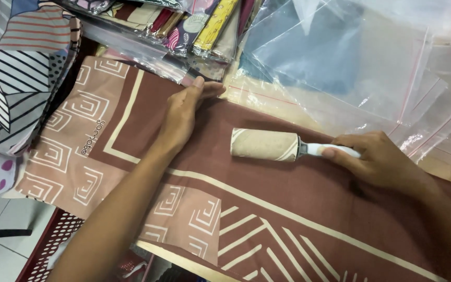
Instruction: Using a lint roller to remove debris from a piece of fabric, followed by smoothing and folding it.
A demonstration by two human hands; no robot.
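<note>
The right hand (387, 162) closes its grip on the white handle of one beige lint roller (265, 144), which lies on one folded brown cloth with cream line patterns (309, 198). The left hand (182, 112), fingers spread flat, presses that cloth's far edge. Clear plastic zip bags (371, 62) crowd beyond; bare cloth stays open below the roller.

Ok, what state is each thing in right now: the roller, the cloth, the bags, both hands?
Lint roller: lying on the cloth, handle gripped.
Brown patterned cloth: spread flat.
Clear zip bags: empty, piled loosely.
Left hand: open, pressed flat on the cloth edge.
Right hand: closed around the roller handle.
</note>
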